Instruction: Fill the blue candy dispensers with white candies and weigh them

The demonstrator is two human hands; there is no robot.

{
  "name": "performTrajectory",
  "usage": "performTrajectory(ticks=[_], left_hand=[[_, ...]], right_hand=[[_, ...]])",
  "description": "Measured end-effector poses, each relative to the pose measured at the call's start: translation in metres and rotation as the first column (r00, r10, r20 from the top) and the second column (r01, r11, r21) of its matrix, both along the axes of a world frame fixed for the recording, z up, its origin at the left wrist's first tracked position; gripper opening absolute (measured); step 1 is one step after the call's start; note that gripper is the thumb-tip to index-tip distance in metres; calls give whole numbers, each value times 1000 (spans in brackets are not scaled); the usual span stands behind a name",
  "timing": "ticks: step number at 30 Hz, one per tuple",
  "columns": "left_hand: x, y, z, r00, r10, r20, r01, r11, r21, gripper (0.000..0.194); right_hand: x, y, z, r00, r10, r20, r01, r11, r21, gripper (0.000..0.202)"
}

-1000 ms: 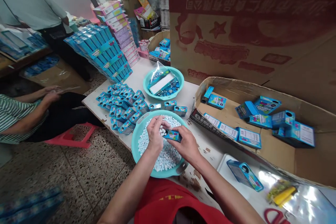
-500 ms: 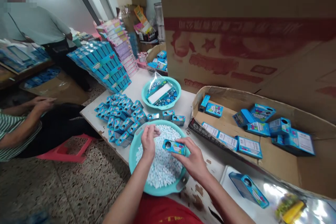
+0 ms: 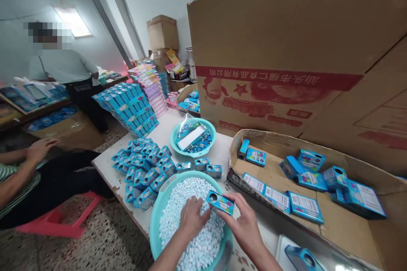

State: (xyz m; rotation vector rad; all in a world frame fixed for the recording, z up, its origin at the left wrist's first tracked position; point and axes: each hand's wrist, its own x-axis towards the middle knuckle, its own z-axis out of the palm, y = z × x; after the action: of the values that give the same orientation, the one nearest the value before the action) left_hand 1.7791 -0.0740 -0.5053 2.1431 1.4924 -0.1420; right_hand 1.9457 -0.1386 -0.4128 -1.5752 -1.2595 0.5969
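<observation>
My right hand (image 3: 243,220) grips a small blue box (image 3: 220,203) with a round hole at one end, tilted above the right side of a turquoise basin (image 3: 155,224). Small pale blue and white pellets (image 3: 178,194), which look like candies, fill the basin. My left hand (image 3: 193,217) reaches into them, its fingers apart and curved down, the tips partly hidden among the pellets. Behind the basin stand several similar blue boxes (image 3: 149,176), clustered on the white table (image 3: 222,139), their round holes facing up.
Right of the basin lies a cardboard tray (image 3: 337,233) holding several blue boxes. A smaller turquoise bowl (image 3: 173,139) stands behind. Stacked blue display packs (image 3: 127,110) rise at the table's back left. A large carton (image 3: 270,51) walls the back. A seated person's hands (image 3: 41,150) are at left.
My left hand has gone from above the basin down into the pellets, its fingers spreading. My right hand still holds the blue box. The camera view has tilted up.
</observation>
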Motion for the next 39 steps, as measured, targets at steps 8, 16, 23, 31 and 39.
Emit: performTrajectory(ticks=[8, 16, 23, 31, 39], left_hand=[[-11, 12, -9, 570, 592, 570, -456, 805, -379, 24], [-6, 13, 48, -110, 851, 514, -204, 486, -850, 30], [12, 11, 88, -288, 728, 623, -223, 581, -783, 25], [19, 14, 88, -293, 664, 688, -376, 581, -722, 28], [21, 14, 86, -255, 644, 721, -405, 606, -685, 27]], right_hand=[[0, -7, -3, 1000, -9, -14, 8, 997, -78, 28], [-11, -11, -18, 995, 90, 35, -84, 986, -145, 28], [-38, -2, -16, 952, 231, 199, -180, 953, -245, 31], [-45, 5, -11, 935, 259, 240, -192, 943, -271, 32], [-41, 8, -11, 951, 219, 217, -167, 958, -234, 30]])
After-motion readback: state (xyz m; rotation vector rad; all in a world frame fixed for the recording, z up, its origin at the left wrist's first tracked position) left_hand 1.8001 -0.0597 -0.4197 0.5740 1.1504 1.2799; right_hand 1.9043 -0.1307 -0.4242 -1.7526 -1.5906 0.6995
